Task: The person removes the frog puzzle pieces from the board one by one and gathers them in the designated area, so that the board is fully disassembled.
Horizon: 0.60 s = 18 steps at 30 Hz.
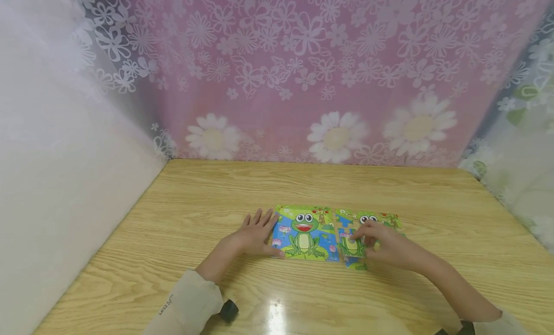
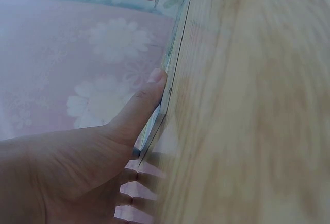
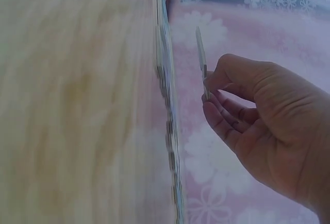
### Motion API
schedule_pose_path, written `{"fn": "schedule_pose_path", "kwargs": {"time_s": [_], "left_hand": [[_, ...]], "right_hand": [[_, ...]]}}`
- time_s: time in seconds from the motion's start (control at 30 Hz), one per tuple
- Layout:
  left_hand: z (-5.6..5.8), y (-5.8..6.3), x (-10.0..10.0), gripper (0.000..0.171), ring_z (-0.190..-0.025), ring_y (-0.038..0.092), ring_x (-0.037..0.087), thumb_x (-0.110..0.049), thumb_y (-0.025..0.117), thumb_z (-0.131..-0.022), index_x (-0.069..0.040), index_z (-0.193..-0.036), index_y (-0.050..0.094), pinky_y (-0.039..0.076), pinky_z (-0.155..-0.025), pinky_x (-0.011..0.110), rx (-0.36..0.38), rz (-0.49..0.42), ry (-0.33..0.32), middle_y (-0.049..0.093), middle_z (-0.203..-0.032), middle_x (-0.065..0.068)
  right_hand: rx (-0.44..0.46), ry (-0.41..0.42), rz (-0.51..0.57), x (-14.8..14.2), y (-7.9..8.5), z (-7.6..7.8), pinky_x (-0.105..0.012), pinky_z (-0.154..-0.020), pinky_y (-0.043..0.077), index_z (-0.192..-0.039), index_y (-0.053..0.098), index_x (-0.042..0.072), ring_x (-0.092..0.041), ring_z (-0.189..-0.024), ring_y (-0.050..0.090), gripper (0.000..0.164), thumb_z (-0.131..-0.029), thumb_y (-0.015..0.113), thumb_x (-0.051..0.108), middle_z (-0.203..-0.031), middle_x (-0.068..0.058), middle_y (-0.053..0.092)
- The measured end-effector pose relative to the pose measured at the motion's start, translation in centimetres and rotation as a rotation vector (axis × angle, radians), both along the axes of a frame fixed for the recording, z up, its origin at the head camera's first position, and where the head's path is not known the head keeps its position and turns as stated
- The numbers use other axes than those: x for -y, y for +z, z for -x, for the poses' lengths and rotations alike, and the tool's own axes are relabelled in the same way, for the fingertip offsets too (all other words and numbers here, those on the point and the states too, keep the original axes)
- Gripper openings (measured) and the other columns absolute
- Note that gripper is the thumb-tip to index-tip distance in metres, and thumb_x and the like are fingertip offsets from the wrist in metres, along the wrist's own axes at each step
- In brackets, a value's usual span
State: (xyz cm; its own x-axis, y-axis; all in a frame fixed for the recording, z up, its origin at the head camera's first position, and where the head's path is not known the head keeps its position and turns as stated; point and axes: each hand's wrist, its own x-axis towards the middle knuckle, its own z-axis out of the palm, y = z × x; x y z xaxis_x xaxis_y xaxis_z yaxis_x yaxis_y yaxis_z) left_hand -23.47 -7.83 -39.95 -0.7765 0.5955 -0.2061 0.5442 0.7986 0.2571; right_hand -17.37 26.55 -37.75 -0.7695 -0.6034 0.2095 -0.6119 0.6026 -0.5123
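Note:
A frog picture board [image 1: 304, 236] lies flat on the table, bright green and blue. At its left edge my left hand [image 1: 256, 236] rests with fingers spread, and the thumb [image 2: 157, 77] lies on the board's near corner. Right of the board is a second frog picture made of interlocking jigsaw pieces [image 1: 345, 220], partly hidden behind my other hand. My right hand [image 1: 385, 243] pinches one puzzle piece [image 1: 351, 246] showing the frog's belly and feet. In the right wrist view this puzzle piece [image 3: 201, 54] is held up, apart from the flat pieces.
Wood-grain table [image 1: 173, 277] spreads around the pictures. A pink flowered curtain [image 1: 281, 109] hangs along its back edge, with a white wall [image 1: 78, 133] on the left and pale flowered cloth [image 1: 528, 181] on the right.

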Motion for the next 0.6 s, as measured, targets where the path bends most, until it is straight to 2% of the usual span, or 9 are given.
{"fn": "schedule_pose_path", "kwargs": {"time_s": [0.17,0.27,0.5,0.6], "left_hand": [[0.1,-0.1,0.0,0.104,-0.135,-0.004,0.036,-0.069,0.054,-0.076,-0.009,-0.149,0.008,0.001,-0.105,0.054,0.002,0.000,0.000,0.000,-0.152,0.012],[0.0,-0.1,0.1,0.104,-0.135,-0.004,0.036,-0.069,0.053,-0.076,-0.009,-0.149,0.008,0.001,-0.105,0.054,0.000,0.000,-0.001,0.000,-0.152,0.012],[-0.1,0.1,0.0,0.103,-0.135,-0.004,0.037,-0.066,0.055,-0.077,-0.008,-0.148,0.009,0.001,-0.105,0.054,0.006,-0.015,-0.003,0.001,-0.152,0.014],[-0.1,0.0,0.0,0.103,-0.135,-0.003,0.037,-0.066,0.055,-0.077,-0.008,-0.148,0.010,0.002,-0.105,0.054,0.005,-0.020,-0.003,0.002,-0.152,0.014]], "right_hand": [[0.022,-0.035,-0.004,-1.8,-0.1,-0.7,-0.027,-0.066,0.047,-0.108,0.062,0.005,-0.011,-0.080,0.049,0.037,-0.074,0.064,-0.008,-0.102,0.000,0.055],[0.013,-0.042,0.008,-2.8,-0.3,-0.9,-0.025,-0.062,0.045,-0.109,0.062,0.004,-0.012,-0.078,0.046,0.039,-0.073,0.064,-0.010,-0.102,0.000,0.055],[-0.128,0.020,0.016,-4.7,-1.5,-1.3,-0.023,-0.056,0.042,-0.104,0.063,0.003,-0.009,-0.073,0.043,0.039,-0.069,0.066,-0.015,-0.094,0.003,0.050],[-0.144,0.037,0.023,-5.1,-1.9,-1.4,-0.022,-0.056,0.043,-0.103,0.063,0.002,-0.009,-0.073,0.045,0.039,-0.068,0.066,-0.016,-0.091,0.003,0.049]]}}
